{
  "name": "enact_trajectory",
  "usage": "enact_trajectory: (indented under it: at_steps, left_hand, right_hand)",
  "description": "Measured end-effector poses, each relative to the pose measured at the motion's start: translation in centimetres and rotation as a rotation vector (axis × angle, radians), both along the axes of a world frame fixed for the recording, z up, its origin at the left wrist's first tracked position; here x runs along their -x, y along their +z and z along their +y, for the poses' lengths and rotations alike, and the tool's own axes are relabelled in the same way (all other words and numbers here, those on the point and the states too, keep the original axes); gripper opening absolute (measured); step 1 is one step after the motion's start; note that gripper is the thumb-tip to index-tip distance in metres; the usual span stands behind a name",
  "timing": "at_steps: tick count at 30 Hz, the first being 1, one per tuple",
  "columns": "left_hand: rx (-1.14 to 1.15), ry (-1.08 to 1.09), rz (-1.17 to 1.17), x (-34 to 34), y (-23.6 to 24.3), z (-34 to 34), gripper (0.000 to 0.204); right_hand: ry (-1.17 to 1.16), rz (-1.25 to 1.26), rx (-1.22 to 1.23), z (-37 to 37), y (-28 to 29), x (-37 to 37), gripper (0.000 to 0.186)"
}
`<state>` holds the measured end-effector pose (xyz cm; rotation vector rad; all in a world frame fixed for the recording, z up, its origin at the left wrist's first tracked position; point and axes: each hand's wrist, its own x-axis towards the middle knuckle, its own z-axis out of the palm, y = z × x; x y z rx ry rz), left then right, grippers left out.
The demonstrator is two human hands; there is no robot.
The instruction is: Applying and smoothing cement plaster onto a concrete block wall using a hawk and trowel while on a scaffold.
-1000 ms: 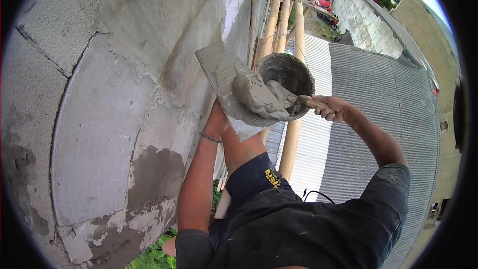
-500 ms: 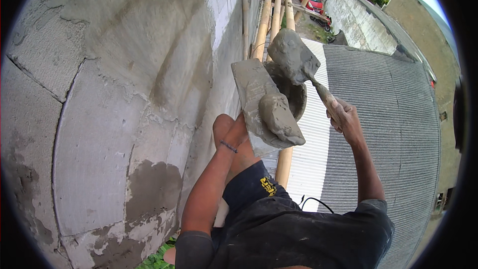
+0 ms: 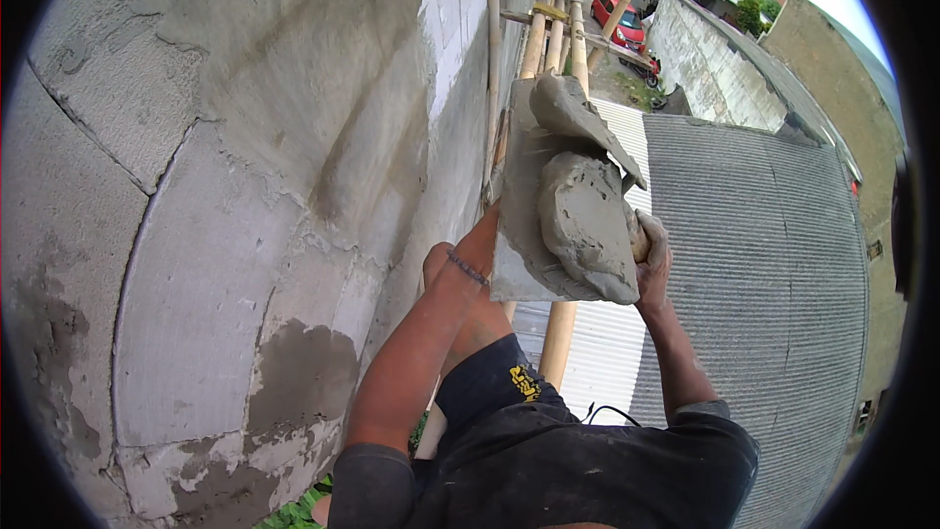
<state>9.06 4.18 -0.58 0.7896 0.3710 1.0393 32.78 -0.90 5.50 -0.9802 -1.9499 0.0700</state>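
Wall point(image 3: 196, 284) | left fingers hidden behind board point(image 3: 519, 260), grip unclear | right fingers point(image 3: 655, 236) gripping trowel handle point(image 3: 640, 238)

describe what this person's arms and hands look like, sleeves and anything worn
The sleeves are short and dark. A dark beaded bracelet circles the left wrist; none shows on the right. The right hand is ungloved, with what looks like dried residue on its fingers. The left hand is hidden.

The right hand point(image 3: 653, 260) grips a smeared trowel point(image 3: 586, 125) beside a mound of mortar point(image 3: 586, 220) on a flat board point(image 3: 517, 269); the left forearm point(image 3: 421, 333) reaches under the board, near a grey wall point(image 3: 284, 118).
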Motion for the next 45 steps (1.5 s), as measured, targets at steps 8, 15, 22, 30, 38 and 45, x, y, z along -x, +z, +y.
enact_trajectory:
  at_steps: [8, 15, 22, 30, 38, 45]
  left_hand:
    - [0.166, 0.012, -0.012, -0.4, -2.0, -0.7, 0.048]
    - [0.312, 0.031, -0.036, -0.8, -3.2, -1.9, 0.048]
    - [0.210, 0.021, 0.120, -0.1, 4.0, -3.2, 0.047]
    - [0.303, -0.043, -0.031, 0.1, 2.2, -1.4, 0.051]
    - [0.086, 0.029, 0.234, -1.2, 0.5, -0.8, 0.053]
    - [-0.296, 0.187, 0.509, 0.4, 4.9, -3.0, 0.049]
  right_hand:
    - [0.097, 0.006, -0.008, 0.6, -4.3, -0.1, 0.059]
    - [0.098, -0.025, -0.046, -0.1, -7.1, -2.4, 0.058]
    - [-0.024, -0.058, 0.013, -2.1, -8.9, -4.2, 0.056]
    - [-0.310, -0.054, 0.281, -4.1, -9.5, -5.5, 0.038]
    - [-0.384, 0.056, 0.342, -2.9, -3.6, -3.7, 0.033]
    - [-0.235, -0.118, 0.188, -4.4, -7.3, -3.6, 0.035]
